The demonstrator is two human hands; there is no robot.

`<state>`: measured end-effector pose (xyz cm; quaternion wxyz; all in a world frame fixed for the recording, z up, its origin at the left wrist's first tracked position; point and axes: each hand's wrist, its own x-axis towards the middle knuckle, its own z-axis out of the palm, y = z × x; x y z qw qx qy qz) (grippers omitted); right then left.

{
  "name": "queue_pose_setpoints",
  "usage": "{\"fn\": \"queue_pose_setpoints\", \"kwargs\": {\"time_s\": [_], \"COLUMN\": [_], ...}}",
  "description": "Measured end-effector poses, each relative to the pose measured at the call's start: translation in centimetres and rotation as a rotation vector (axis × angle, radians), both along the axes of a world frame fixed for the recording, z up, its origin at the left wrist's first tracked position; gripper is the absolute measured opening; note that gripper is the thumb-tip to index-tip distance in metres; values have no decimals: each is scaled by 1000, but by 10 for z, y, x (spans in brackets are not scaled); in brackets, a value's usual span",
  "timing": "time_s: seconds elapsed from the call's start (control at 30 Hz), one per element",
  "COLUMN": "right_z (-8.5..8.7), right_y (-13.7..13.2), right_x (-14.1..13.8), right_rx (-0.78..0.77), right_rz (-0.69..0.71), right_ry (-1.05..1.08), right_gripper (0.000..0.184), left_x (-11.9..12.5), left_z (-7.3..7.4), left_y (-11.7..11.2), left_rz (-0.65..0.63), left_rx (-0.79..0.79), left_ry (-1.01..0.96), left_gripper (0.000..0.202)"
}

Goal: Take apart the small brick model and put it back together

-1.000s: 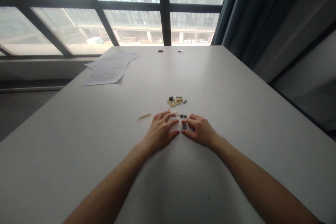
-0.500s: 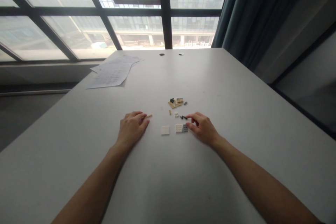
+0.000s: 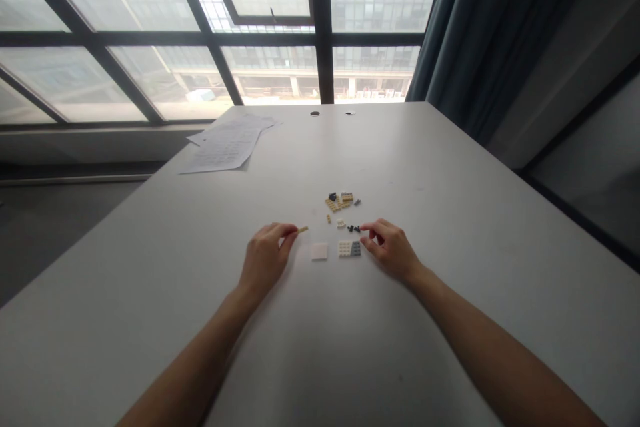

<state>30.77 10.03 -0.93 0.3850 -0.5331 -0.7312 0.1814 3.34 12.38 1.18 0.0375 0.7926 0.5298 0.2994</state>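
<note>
Tan narrow plastic strip (image 3: 303, 229) is in my L hand (image 3: 265, 253), pinched btwn thumb & fingertips at its L end, R end sticking out over the smooth white table (image 3: 425, 353). Can't tell from my feed if the strip touches the tabletop. R hand (image 3: 390, 248) has thumb & forefinger apart, other fingers curled. Its forefinger tip is right by some small black plastic pieces (image 3: 354, 229); contact unclear at this res. Its thumb tip is just beside a white-and-grey rectangular studded plate (image 3: 349, 249), grey part on the R. L of that, w/ a gap, I've a flat white square tile (image 3: 319, 251). Just L of the black pcs: a small white studded piece (image 3: 341, 223), then a little tan block (image 3: 329, 219). Farther back, a cluster of tan studded plates (image 3: 332, 206) w/ a chunky black piece (image 3: 333, 197) on it & a small grey piece (image 3: 357, 202) just R. Overlapping printed paper sheets (image 3: 220, 150) lie at the table's far L edge.
</note>
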Motion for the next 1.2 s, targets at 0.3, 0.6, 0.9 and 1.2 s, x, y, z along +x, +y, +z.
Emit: {"fn": "queue_pose_setpoints", "kwargs": {"time_s": [0.3,0.6,0.9,1.2], "right_z": [10,7,-6,0], "right_y": [-37,-44,-43,-43], "right_x": [-48,-59,-60,-60], "right_rx": [-89,-197,-383,-404], "right_rz": [336,340,221,241], "right_ry": [201,389,653,620], "right_gripper": [15,21,36,33], "left_x": [37,33,32,30], "left_z": [-6,-8,-11,-14], "left_y": [-72,-64,-64,-66], "left_rz": [-295,-149,-235,-204], "left_rx": [-39,-182,-131,-116], "left_ry": [-266,-523,-529,-584], "left_gripper": [8,10,8,11]}}
